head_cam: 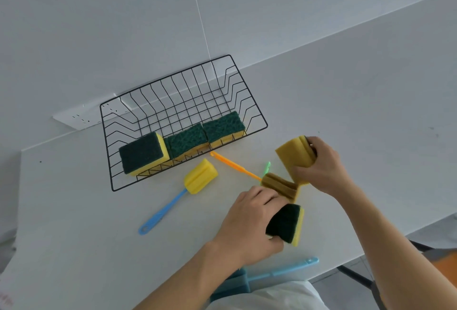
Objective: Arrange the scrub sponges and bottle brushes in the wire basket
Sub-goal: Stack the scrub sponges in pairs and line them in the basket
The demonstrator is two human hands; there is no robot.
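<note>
A black wire basket [257,111] sits on the white table against the wall. Three green-and-yellow scrub sponges [143,152] [188,140] [223,125] lie in a row along its near side. My left hand [249,223] is shut on a green-topped scrub sponge [288,224] above the table. My right hand [324,163] grips a yellow scrub sponge [293,155], lifted to the right of the basket. Between my hands lies a brown sponge brush head [280,186] on an orange handle [235,165]. A yellow-headed bottle brush [200,176] with a blue handle lies in front of the basket.
A blue bottle brush [282,271] lies at the table's near edge by my body. A green handle tip [267,167] shows behind the brown brush. A white wall socket strip [76,118] is behind the basket's left corner. The table edge runs along the right side.
</note>
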